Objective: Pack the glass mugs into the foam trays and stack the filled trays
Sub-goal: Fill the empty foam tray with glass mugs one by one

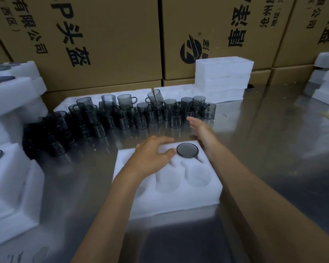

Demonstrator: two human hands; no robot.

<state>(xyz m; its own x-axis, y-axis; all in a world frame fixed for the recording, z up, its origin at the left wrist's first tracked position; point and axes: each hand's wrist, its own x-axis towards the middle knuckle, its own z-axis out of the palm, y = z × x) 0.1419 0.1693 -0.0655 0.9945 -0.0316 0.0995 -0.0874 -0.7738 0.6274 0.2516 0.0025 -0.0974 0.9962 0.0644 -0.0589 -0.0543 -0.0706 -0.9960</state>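
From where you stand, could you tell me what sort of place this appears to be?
Probably a packing area in a warehouse or factory: stacked printed cardboard cartons form the backdrop, dozens of grey glass mugs crowd a steel table, and white foam trays wait for filling.

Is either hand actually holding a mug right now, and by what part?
Neither. The left hand rests flat on the foam tray beside the seated mug; the right hand reaches open toward the loose mugs.
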